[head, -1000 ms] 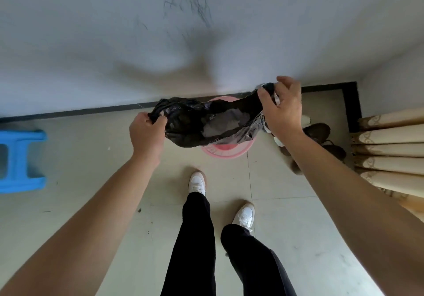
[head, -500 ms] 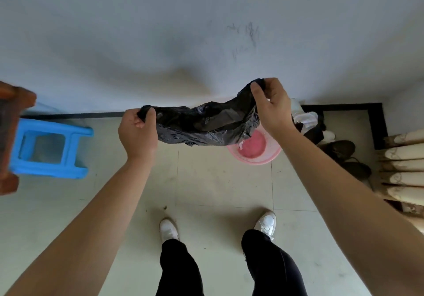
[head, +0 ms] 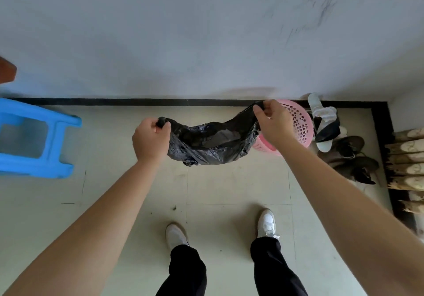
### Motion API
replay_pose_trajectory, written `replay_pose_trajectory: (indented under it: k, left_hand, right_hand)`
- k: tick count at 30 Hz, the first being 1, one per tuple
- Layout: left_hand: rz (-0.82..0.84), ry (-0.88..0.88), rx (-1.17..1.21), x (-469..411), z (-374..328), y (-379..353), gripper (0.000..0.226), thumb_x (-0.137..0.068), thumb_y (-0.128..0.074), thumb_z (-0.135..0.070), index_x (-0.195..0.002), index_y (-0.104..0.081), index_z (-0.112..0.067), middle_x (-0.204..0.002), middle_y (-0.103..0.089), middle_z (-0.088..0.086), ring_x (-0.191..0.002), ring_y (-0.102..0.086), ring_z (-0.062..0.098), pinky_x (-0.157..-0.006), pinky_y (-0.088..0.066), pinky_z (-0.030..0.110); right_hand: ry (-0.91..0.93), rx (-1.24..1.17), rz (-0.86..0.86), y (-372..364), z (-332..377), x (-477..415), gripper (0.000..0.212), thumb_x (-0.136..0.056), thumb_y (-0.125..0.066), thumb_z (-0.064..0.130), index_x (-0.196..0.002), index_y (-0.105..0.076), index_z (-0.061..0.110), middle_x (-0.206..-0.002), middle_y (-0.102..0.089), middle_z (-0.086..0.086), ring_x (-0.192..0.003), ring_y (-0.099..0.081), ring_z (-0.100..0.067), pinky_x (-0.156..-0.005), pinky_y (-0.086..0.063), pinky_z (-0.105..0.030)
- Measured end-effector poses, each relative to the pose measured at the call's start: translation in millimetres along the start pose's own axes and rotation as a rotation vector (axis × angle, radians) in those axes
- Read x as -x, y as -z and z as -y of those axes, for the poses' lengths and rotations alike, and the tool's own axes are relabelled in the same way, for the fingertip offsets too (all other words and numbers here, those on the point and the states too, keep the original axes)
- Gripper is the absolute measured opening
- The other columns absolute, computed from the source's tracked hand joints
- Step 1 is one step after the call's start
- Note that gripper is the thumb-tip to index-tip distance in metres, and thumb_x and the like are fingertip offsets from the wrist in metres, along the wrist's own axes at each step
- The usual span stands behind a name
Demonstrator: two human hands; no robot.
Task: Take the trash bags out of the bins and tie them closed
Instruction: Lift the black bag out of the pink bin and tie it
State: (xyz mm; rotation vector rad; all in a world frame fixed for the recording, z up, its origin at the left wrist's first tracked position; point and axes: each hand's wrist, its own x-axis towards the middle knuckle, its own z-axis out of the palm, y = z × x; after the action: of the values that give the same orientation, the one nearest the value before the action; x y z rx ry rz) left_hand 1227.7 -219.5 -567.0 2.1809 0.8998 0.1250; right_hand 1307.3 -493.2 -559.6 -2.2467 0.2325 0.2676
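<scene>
A black trash bag [head: 207, 145] hangs stretched between my two hands above the tiled floor, its mouth open upward. My left hand [head: 150, 140] pinches the bag's left rim in a closed fist. My right hand [head: 274, 123] grips the right rim, held a little higher. Behind my right hand stands a pink perforated bin [head: 299, 124] against the wall, partly hidden by hand and bag. The bag is clear of the bin.
A blue plastic stool [head: 34, 138] stands at the left. Slippers [head: 322, 121] and brown shoes [head: 351, 158] lie right of the bin. Pale wooden pieces [head: 408, 158] are stacked at the far right. My white shoes [head: 266, 223] stand below on the tiles.
The bag has come away from the bin and moved left and lower, still stretched between both hands. My view has shifted left, so the bin now sits behind my right hand.
</scene>
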Motion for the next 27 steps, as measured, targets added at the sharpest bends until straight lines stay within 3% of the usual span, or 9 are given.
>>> replay_pose_trajectory:
  k: [3, 7, 9, 11, 14, 17, 20, 23, 27]
  left_hand:
    - [-0.024, 0.017, 0.008, -12.0, 35.5, -21.9, 0.021, -0.088, -0.068, -0.026, -0.102, -0.065, -0.011, -0.084, -0.062, -0.005, -0.082, -0.058, 0.017, -0.075, -0.042, 0.026]
    - [0.023, 0.085, -0.018, -10.6, 112.3, -73.3, 0.023, -0.089, -0.067, -0.029, -0.102, -0.062, -0.011, -0.086, -0.063, -0.003, -0.085, -0.062, 0.020, -0.072, -0.040, 0.026]
    - [0.069, 0.160, 0.032, 1.7, 151.1, -97.0, 0.036, -0.089, -0.069, -0.035, -0.114, -0.058, -0.012, -0.096, -0.065, -0.002, -0.093, -0.065, 0.019, -0.074, -0.041, 0.024]
    - [0.080, 0.248, 0.124, 22.1, 183.5, -112.8, 0.064, -0.084, -0.073, -0.044, -0.134, -0.046, -0.014, -0.115, -0.061, 0.000, -0.106, -0.060, 0.015, -0.083, -0.041, 0.021]
    - [0.077, 0.301, 0.038, 55.4, 223.6, -124.6, 0.099, -0.078, -0.074, -0.059, -0.152, -0.025, -0.016, -0.138, -0.046, 0.002, -0.132, -0.039, 0.017, -0.095, -0.033, 0.026]
    - [0.228, 0.370, -0.061, 79.7, 257.6, -129.1, 0.117, -0.074, -0.072, -0.067, -0.157, -0.007, -0.016, -0.155, -0.029, 0.007, -0.145, -0.018, 0.025, -0.113, -0.030, 0.041]
    - [0.328, 0.412, -0.122, 83.5, 283.6, -137.7, 0.125, -0.073, -0.071, -0.069, -0.158, 0.002, -0.015, -0.163, -0.016, 0.011, -0.150, -0.007, 0.030, -0.120, -0.020, 0.051]
    - [0.330, 0.467, -0.108, 61.3, 295.2, -159.1, 0.132, -0.070, -0.075, -0.067, -0.157, 0.009, -0.016, -0.165, -0.005, 0.012, -0.152, 0.001, 0.029, -0.122, -0.014, 0.050]
    - [0.155, 0.431, 0.094, 3.8, 295.1, -190.0, 0.152, -0.049, -0.087, -0.069, -0.158, 0.007, -0.023, -0.166, -0.005, 0.006, -0.154, -0.003, 0.022, -0.124, -0.011, 0.044]
  right_hand:
    - [0.000, 0.064, 0.001, -44.5, -26.1, -6.3, 0.029, -0.097, -0.059, 0.037, -0.114, -0.066, 0.014, -0.092, -0.065, 0.010, -0.085, -0.060, -0.006, -0.070, -0.044, -0.010]
    - [-0.027, 0.160, 0.088, -113.9, -93.7, -15.8, 0.029, -0.096, -0.060, 0.037, -0.114, -0.066, 0.015, -0.098, -0.069, 0.005, -0.093, -0.064, -0.012, -0.090, -0.054, -0.034]
    - [-0.062, 0.157, 0.163, -143.4, -128.5, -12.9, 0.036, -0.095, -0.061, 0.037, -0.124, -0.061, 0.015, -0.113, -0.068, 0.003, -0.101, -0.063, -0.012, -0.096, -0.052, -0.039]
    - [-0.087, 0.134, 0.202, -164.2, -156.3, -0.4, 0.055, -0.092, -0.064, 0.044, -0.138, -0.049, 0.017, -0.133, -0.058, 0.002, -0.112, -0.058, -0.012, -0.100, -0.049, -0.039]
    - [-0.126, 0.156, 0.260, -177.9, -190.5, 25.5, 0.088, -0.085, -0.065, 0.060, -0.152, -0.025, 0.020, -0.152, -0.036, 0.000, -0.130, -0.047, -0.016, -0.107, -0.042, -0.041]
    - [-0.095, 0.283, 0.429, -179.6, -218.4, 47.0, 0.115, -0.074, -0.064, 0.075, -0.157, -0.002, 0.025, -0.163, -0.013, -0.001, -0.148, -0.024, -0.022, -0.118, -0.029, -0.047]
    - [-0.042, 0.379, 0.545, -188.6, -239.5, 54.2, 0.131, -0.066, -0.065, 0.082, -0.155, 0.016, 0.029, -0.166, 0.009, -0.001, -0.153, 0.000, -0.026, -0.122, -0.014, -0.051]
    - [0.004, 0.391, 0.502, -211.4, -254.3, 39.9, 0.142, -0.061, -0.064, 0.087, -0.154, 0.023, 0.025, -0.165, 0.018, -0.003, -0.152, 0.010, -0.028, -0.123, -0.004, -0.052]
    - [0.046, 0.231, 0.342, -244.8, -257.7, 4.6, 0.146, -0.059, -0.073, 0.081, -0.155, 0.018, 0.018, -0.166, 0.009, -0.003, -0.152, 0.003, -0.026, -0.123, -0.006, -0.050]
